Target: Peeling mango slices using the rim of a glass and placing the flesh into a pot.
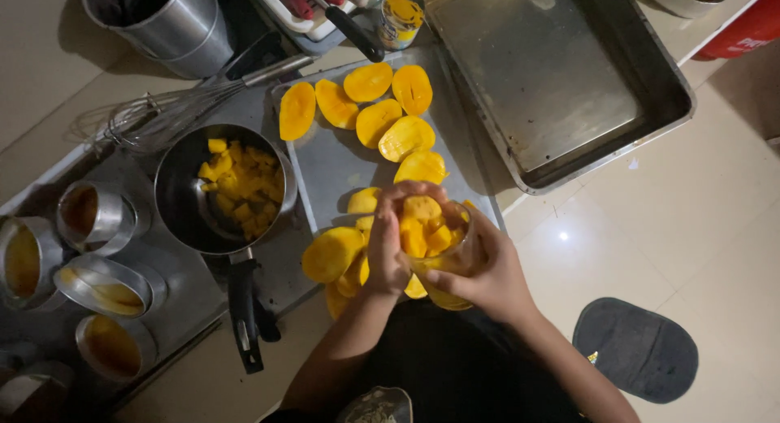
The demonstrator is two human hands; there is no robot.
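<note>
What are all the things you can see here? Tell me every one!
mango halves: about ten, yellow-orange, on the flat tray
flat tray: one, grey, centre
saucepan: one, dark, left of the flat tray, holding yellow mango cubes
whisk: one, silver, above the saucepan
small tins: about five, silver, far left
deep tray: one, metal, top right
bucket: one, silver, top left
mat: one, dark, bottom right
scored mango half: one, yellow, in both hands
left hand: one
right hand: one

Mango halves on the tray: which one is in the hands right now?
The scored, cube-cut mango half, gripped between the left hand and right hand above the tray. The other halves lie on the tray, untouched.
</note>
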